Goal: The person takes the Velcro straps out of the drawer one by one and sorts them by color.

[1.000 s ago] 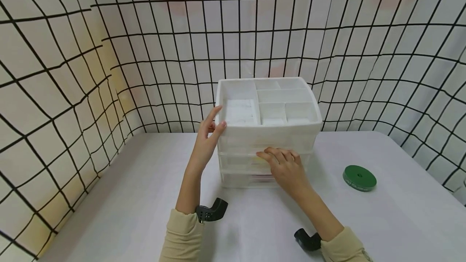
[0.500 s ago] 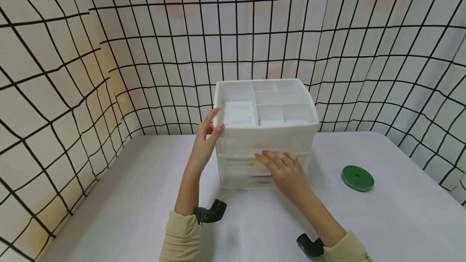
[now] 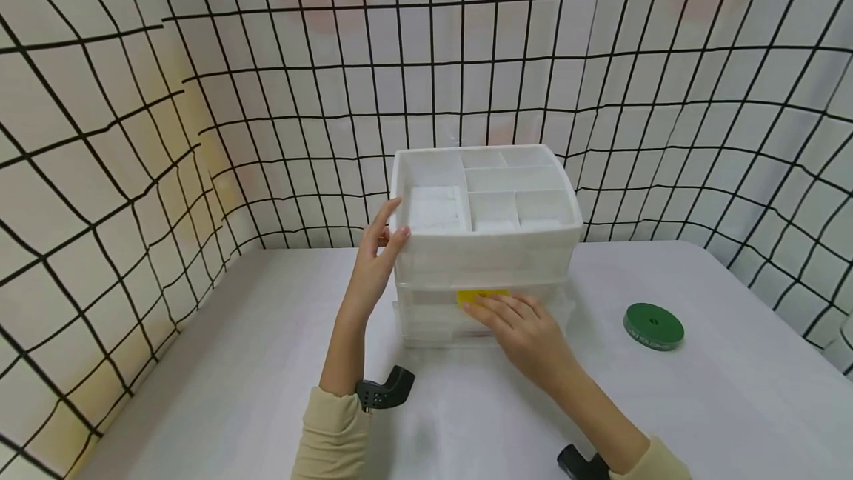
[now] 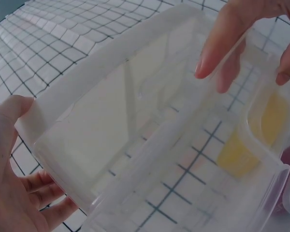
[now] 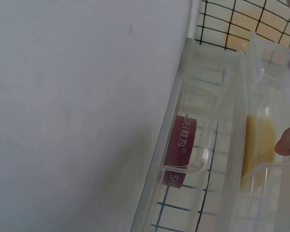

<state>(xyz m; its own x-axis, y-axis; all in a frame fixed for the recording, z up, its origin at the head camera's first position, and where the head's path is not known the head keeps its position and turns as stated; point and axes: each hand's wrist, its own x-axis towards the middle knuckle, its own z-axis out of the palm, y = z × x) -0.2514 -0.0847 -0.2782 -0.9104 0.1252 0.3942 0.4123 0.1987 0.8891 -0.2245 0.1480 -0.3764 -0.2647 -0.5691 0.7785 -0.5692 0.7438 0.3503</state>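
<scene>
A white plastic drawer organizer (image 3: pixel 489 258) with translucent drawers stands mid-table in the head view. My left hand (image 3: pixel 373 265) grips its front left corner, the thumb towards the front and several fingers along the side in the left wrist view. With the right hand (image 3: pixel 526 335) I hold the front edge of the middle drawer (image 4: pixel 212 193), which is pulled partly out. A yellow item (image 4: pixel 239 154) shows behind the notch of that drawer's front. Below, a dark red item with white lettering (image 5: pixel 181 145) shows through the bottom drawer.
The organizer's top is a divided tray (image 3: pixel 503 180). A green flat roll (image 3: pixel 654 327) lies on the white table (image 3: pixel 266 376) to the right. White walls with a black grid (image 3: pixel 460 80) enclose the back and sides.
The right hand has drawn back slightly towards me, and the middle drawer has come out with it. More of the yellow item shows now. The left hand keeps its hold.
</scene>
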